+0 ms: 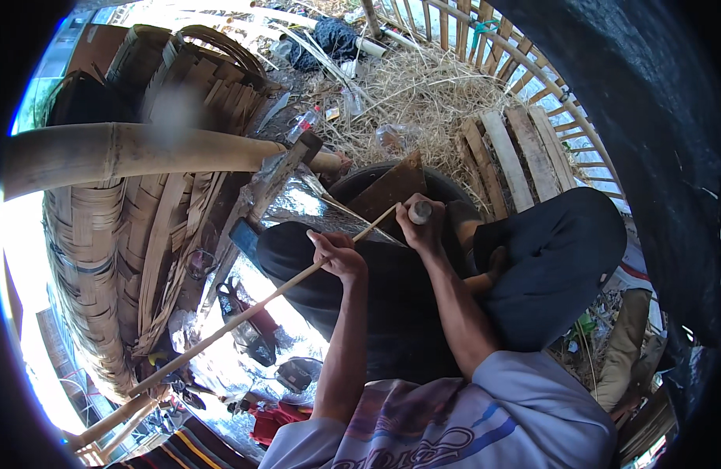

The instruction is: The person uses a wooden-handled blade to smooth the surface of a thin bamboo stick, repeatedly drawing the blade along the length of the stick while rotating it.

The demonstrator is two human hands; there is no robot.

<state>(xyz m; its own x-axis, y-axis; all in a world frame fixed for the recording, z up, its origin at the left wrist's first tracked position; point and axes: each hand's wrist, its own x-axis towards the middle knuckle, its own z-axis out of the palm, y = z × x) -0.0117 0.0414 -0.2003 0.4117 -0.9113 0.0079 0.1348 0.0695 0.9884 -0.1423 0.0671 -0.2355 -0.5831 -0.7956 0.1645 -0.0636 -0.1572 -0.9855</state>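
A long, thin bamboo stick (278,291) slants from the lower left up to my lap. My left hand (341,255) is closed around it near its upper end, thumb pointing up. That tip reaches close to my right hand (421,227), which is wrapped around a handle with a round, greyish end (420,209). What the handle belongs to is hidden beneath my fist. Just beyond both hands, a brown flat board (392,187) leans inside a black round rim (445,184).
A thick bamboo pole (141,151) crosses at the left, in front of rolled woven bamboo mats (83,258). Slatted wood (505,148), dry straw (423,94) and a plastic bottle (304,123) lie ahead. A phone (244,237) rests by my left knee; a bamboo fence (532,66) curves behind.
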